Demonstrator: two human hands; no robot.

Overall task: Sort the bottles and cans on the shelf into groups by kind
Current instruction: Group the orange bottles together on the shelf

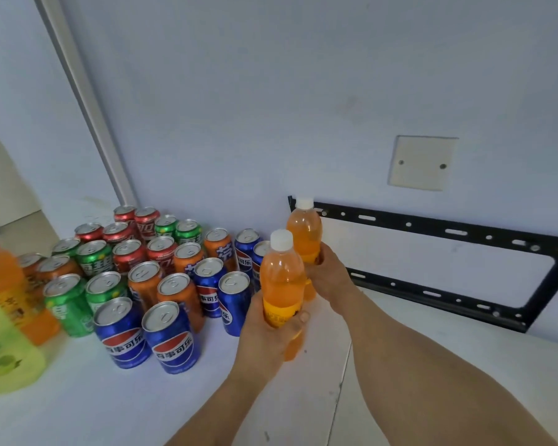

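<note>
**Two hands, two orange bottles, beside a crowd of cans**

Our left hand [273, 326] is wrapped around the lower half of a near bottle [282, 278], fingers curled over its yellow label. Our right hand [331, 273] grips a far bottle [304, 235] the same way, just behind the first. The hands sit close together and both bottles stand upright, nearly touching. Each is clear plastic with a white cap and orange drink inside. We judge they are held side by side because they are the same kind and belong together in one group, probably on the bare white shelf [400, 349] to the right. The label writing is hidden by our fingers and too blurred to read.

Left of the hands, the cans stand upright in a tight cluster, touching one another, still mixed rather than grouped. The blue cans [171, 339], nearest us, carry the Pepsi globe and the Chinese characters 百事可乐. The orange cans [181, 294] show part of a large Chinese character, likely Fanta. The green cans [66, 304] bear white Chinese lettering, likely Sprite. The red cans [129, 255] at the back look like Coca-Cola, though their script is too small to be sure.

At the far left edge stand a large orange bottle [4, 278] and a yellow-green bottle [7, 349], labels unreadable.

On the wall behind are a black bracket [464, 233] and a blank cover plate [422, 162].
</note>
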